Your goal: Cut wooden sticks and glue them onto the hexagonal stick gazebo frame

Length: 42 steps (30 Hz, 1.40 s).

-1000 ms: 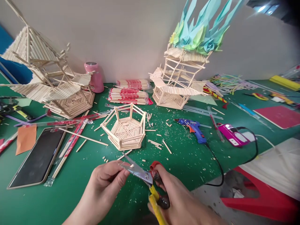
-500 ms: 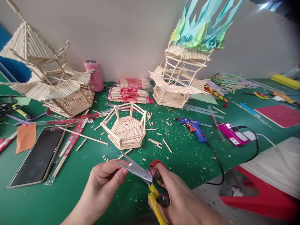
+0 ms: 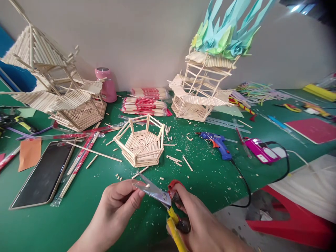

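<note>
Between the fingertips of my left hand (image 3: 112,210) is a short wooden stick (image 3: 147,186), its pale end poking out across the scissor blades. Most of that stick is hidden by the fingers. My right hand (image 3: 196,218) is wrapped around the handles of the scissors (image 3: 159,196), which have red and yellow grips. The blades are slightly apart and point up and left, close to my left fingertips. Just beyond them, a low hexagonal frame of glued sticks (image 3: 143,161) stands on the green table (image 3: 86,224).
Two stick pavilions, one on the left (image 3: 76,101) and one with a paper top on the right (image 3: 194,101), stand behind. A phone (image 3: 43,176) lies left. The blue glue gun (image 3: 216,141), its black cord and a pink device (image 3: 258,150) lie right. Stick offcuts are scattered around.
Very little differs. Both hands and the scissors hold almost the same position, and the whole view has shifted by a few pixels.
</note>
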Available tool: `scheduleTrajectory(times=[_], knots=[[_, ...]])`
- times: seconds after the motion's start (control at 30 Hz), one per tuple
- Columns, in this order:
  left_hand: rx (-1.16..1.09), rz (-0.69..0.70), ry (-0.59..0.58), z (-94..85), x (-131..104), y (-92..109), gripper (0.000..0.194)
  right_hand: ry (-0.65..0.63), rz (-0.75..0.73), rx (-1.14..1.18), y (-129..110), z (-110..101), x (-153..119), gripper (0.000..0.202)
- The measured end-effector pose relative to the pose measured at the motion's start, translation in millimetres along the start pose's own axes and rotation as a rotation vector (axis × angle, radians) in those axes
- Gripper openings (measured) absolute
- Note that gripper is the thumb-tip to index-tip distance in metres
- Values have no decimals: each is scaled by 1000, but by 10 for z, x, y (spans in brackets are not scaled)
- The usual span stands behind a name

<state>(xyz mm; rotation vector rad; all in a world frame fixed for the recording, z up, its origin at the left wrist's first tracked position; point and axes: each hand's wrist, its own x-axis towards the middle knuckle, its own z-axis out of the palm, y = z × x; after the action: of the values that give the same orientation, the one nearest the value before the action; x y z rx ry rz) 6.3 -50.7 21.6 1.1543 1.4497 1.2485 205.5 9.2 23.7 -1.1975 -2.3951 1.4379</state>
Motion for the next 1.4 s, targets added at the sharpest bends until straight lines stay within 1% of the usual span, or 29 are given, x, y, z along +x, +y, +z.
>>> scheduleTrajectory(times=[0.1, 0.17, 0.23, 0.3, 0.33, 0.37, 0.4, 0.43, 0.57, 0.63, 0.67, 0.73, 0.87, 0.97, 1.07, 1.1, 1.13, 1.23, 1.27, 1.33, 1.4], knots=[[-97, -100, -100, -40, 35, 18, 27, -15, -1, -23, -51, -5, -5, 27], [-62, -93, -105, -25, 51, 47, 30, -28, 23, -9, -74, 10, 0, 26], [70, -2, -23, 20, 48, 77, 28, -34, 40, 34, -79, 31, 7, 26], [221, 149, 102, 65, 28, 95, 23, -18, 37, 63, -70, 46, 12, 25], [267, 207, 145, 79, 16, 98, 20, 0, 31, 61, -63, 49, 13, 25], [282, 234, 155, 82, 7, 95, 19, 17, 25, 52, -57, 48, 11, 26], [265, 225, 140, 74, 2, 89, 19, 30, 21, 38, -53, 44, 8, 29], [220, 180, 102, 58, 1, 79, 20, 38, 18, 24, -51, 38, 4, 32], [-50, -91, -109, -36, 31, 34, 28, -23, 19, 11, -58, 13, -13, 26], [-133, -168, -161, -56, 44, 18, 31, -49, 35, 17, -58, 11, -13, 24], [-144, -182, -162, -56, 46, 16, 32, -53, 43, 22, -56, 11, -10, 25], [-106, -167, -127, -45, 41, 32, 30, -37, 51, 39, -53, 13, 0, 24], [59, -32, -57, -28, 23, 129, 24, 7, 81, 68, -74, 18, 20, 23], [157, 29, -52, -34, 18, 180, 23, 103, 120, 15, -104, 31, 27, 34], [208, 29, -35, -32, 18, 167, 24, 209, 114, 0, -111, 38, 49, 44], [218, 27, -30, -28, 20, 157, 25, 203, 109, -3, -107, 34, 63, 43], [225, 26, -23, -23, 22, 149, 25, 171, 113, -6, -101, 25, 79, 40], [218, 23, 18, -9, 34, 165, 25, 33, 124, 21, -71, -10, 114, 31], [198, 24, 24, -10, 38, 183, 24, 8, 124, 40, -59, -21, 114, 30], [126, -4, -22, -24, 44, 222, 25, -5, 130, 70, -34, -40, 89, 38], [17, -79, -80, -53, 44, 246, 27, -29, 168, 85, -12, -54, 38, 53]])
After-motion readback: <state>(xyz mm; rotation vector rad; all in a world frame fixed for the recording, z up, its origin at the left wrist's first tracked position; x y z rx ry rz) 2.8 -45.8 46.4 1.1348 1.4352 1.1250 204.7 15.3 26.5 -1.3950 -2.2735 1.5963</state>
